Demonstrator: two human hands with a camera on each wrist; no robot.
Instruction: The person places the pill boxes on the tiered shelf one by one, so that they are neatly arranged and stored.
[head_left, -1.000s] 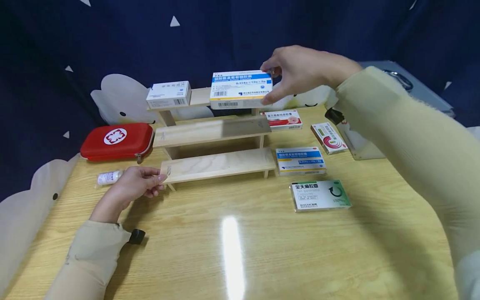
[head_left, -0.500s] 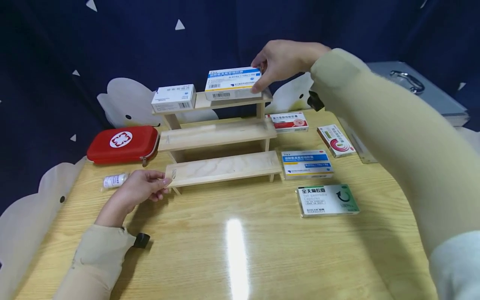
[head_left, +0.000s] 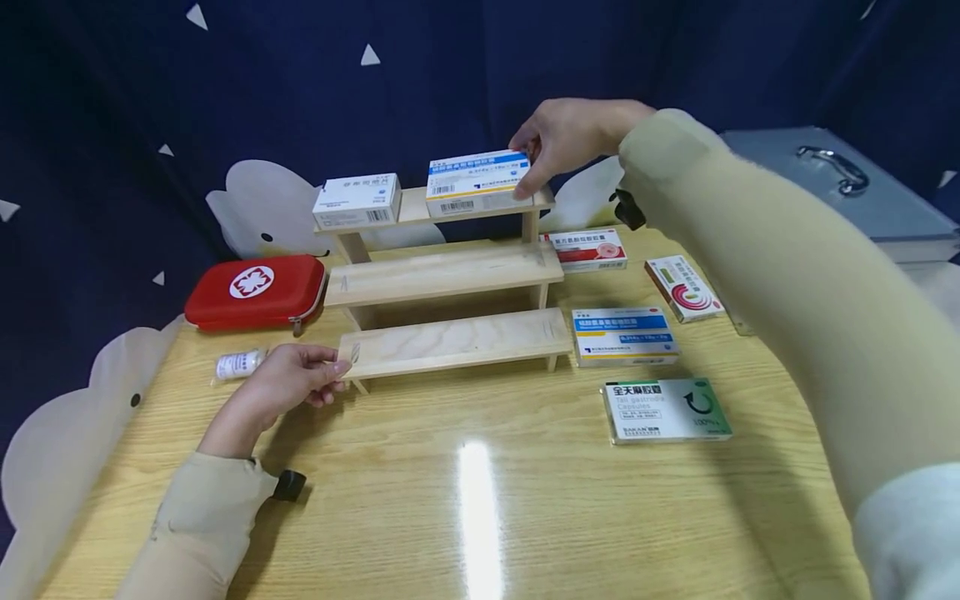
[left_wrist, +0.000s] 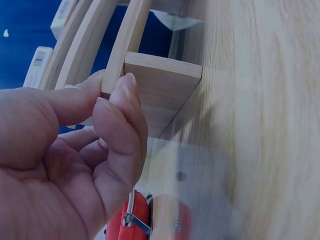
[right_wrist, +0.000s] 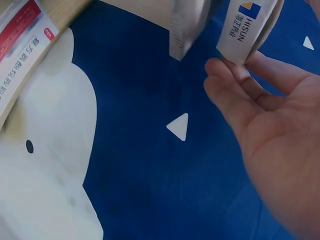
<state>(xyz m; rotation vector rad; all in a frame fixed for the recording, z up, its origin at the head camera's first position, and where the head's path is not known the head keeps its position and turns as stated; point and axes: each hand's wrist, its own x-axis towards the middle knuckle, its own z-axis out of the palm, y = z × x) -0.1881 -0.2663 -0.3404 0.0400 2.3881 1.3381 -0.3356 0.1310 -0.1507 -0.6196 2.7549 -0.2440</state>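
My right hand point(head_left: 568, 140) grips the right end of a white and blue medicine box point(head_left: 476, 182) at the right part of the top tier of a three-step wooden shelf point(head_left: 453, 342). In the right wrist view, fingers and thumb stand around the end of this box point(right_wrist: 246, 27). To its left on the same tier lies a smaller white medicine box point(head_left: 358, 202). With thumb and fingers, my left hand point(head_left: 295, 379) pinches the left end of the lowest tier. The left wrist view shows that board end point(left_wrist: 112, 82) between thumb and fingertips.
Right of the shelf lie a red and white box point(head_left: 588, 250), a tilted box with pink arcs point(head_left: 684, 287), a blue and white box point(head_left: 626, 337) and a green and white box point(head_left: 667, 410). Leftward are a red zip case point(head_left: 258, 292) and a small bottle point(head_left: 238, 363). A metal case point(head_left: 840, 183) stands back right.
My right hand has lowered the white and blue box onto the top tier. The left hand keeps its pinch on the lowest board. The head view has shifted slightly.
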